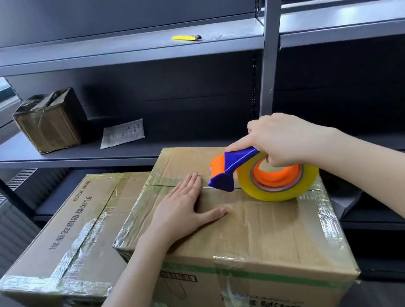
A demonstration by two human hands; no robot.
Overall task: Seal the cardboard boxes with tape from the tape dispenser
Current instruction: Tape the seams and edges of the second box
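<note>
Tape dispenser [268,182] gripped by right hand [282,139] on cardboard box [250,229], left hand [181,208] flat beside it; second box [74,230] alongside.

R hand [284,139] grips tape dispenser [241,166] (L hand [181,208] flat).

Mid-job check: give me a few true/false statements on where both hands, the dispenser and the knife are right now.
1. The right hand grips the tape dispenser on top of the nearer box. True.
2. The left hand is lifting a flap. False: it lies flat on the top of the nearer box.
3. The yellow knife lies on the nearer box. False: it lies on the upper shelf.
4. A small box sits on the middle shelf with a paper beside it. True.
</note>
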